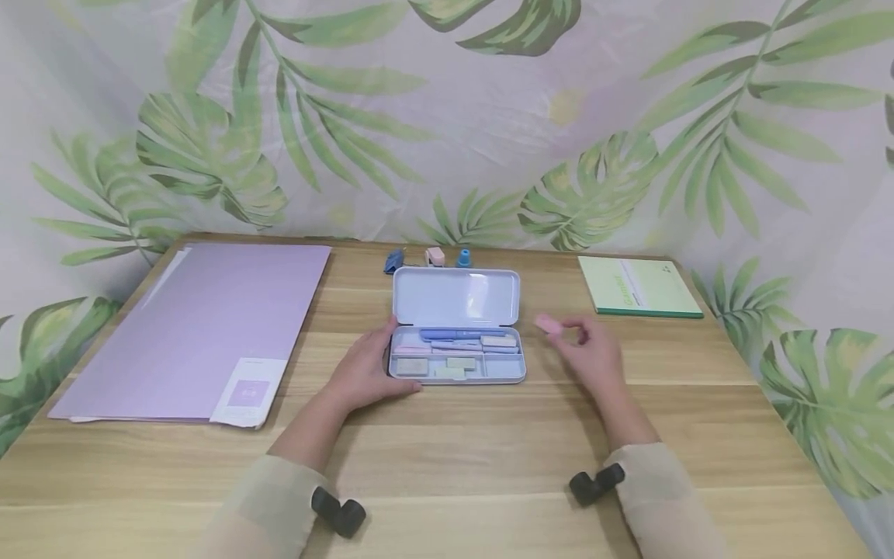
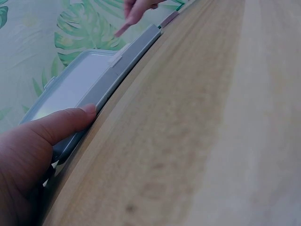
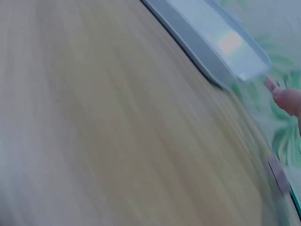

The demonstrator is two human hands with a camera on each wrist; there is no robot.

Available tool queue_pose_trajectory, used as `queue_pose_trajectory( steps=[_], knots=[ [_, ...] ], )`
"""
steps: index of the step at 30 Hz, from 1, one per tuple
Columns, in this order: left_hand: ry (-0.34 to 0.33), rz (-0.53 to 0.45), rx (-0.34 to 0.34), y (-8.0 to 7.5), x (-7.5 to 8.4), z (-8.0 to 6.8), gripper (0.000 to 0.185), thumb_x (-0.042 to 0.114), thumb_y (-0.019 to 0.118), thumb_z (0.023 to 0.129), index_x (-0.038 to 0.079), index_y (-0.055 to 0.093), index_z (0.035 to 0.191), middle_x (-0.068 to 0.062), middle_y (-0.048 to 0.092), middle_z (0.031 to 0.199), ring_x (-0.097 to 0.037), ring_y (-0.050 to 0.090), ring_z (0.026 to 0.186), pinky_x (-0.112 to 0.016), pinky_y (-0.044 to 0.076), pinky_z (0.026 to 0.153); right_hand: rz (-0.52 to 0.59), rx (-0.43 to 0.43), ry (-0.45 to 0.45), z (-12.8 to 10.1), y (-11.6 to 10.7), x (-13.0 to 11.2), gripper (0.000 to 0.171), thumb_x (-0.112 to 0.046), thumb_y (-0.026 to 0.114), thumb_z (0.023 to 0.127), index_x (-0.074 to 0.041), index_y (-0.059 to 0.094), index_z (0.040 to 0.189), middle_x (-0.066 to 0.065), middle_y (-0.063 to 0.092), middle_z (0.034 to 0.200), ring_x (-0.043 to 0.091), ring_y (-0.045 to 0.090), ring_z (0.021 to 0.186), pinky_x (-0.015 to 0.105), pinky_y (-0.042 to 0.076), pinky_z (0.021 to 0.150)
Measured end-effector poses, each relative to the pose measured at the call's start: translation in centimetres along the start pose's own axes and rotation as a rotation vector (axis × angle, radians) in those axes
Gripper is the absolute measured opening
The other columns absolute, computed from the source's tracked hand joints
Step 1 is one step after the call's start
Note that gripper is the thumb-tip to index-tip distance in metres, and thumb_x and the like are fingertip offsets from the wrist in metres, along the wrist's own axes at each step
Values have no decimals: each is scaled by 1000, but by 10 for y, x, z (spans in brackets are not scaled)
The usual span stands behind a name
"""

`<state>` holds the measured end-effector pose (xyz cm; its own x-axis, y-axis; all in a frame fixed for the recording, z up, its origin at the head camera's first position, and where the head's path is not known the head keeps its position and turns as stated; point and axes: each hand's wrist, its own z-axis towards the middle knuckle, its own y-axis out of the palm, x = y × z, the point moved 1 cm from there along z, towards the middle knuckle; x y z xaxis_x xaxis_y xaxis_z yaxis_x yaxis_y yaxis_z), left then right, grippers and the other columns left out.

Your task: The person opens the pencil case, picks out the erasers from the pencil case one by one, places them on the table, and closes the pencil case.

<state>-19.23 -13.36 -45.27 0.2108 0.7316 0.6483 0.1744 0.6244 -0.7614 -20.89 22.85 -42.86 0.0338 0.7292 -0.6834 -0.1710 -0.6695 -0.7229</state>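
Landmark: the open pencil case (image 1: 457, 341) in the middle of the bench (image 1: 447, 442).
Left hand: the left hand (image 1: 363, 373) lies against the case's near-left corner; in the left wrist view the thumb (image 2: 61, 123) presses along its rim, steadying it. Fingers fairly straight, curled around nothing.
Right hand: the right hand (image 1: 590, 353) hovers just right of the case, its fingers pinching a small pink eraser (image 1: 548, 324) above the bench.
Case contents: a blue pen and several pale blocks lie in the tray; lid (image 1: 456, 296) stands open behind.
Progress: by my reading, the case is open and partly filled; the eraser is outside it, not yet set anywhere.
Left of case: a lilac folder (image 1: 199, 330).
Behind case: three small items (image 1: 433, 257).
Far right of case: a green notebook (image 1: 639, 286).
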Motion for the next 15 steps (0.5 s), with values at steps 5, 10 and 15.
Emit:
queue_pose_trajectory(
  steps=[5, 10, 15],
  knots=[
    [-6, -3, -2, -1, -1, -1, 123, 53, 84, 66, 3, 16, 156, -21, 37, 155, -40, 35, 141, -53, 32, 116, -46, 56, 132, -1, -31, 43, 50, -45, 69, 87, -7, 65, 119, 6, 49, 81, 21, 45, 72, 29, 38, 59],
    [-6, -9, -1, -2, -1, -1, 122, 52, 84, 67, 3, 16, 156, -22, 36, 155, -41, 35, 142, -53, 32, 116, -101, -3, 249, 0, -43, 71, 61, -53, 64, 89, -2, 60, 123, 18, 61, 109, 28, 53, 94, 31, 40, 72],
    [-2, -12, -5, -1, 0, -1, 123, 53, 84, 67, 3, 16, 156, -21, 36, 155, -40, 34, 142, -53, 31, 116, -98, -17, 264, -3, -47, 73, 71, -61, 61, 87, -3, 57, 128, 20, 59, 115, 29, 53, 95, 32, 41, 71]
  ],
)
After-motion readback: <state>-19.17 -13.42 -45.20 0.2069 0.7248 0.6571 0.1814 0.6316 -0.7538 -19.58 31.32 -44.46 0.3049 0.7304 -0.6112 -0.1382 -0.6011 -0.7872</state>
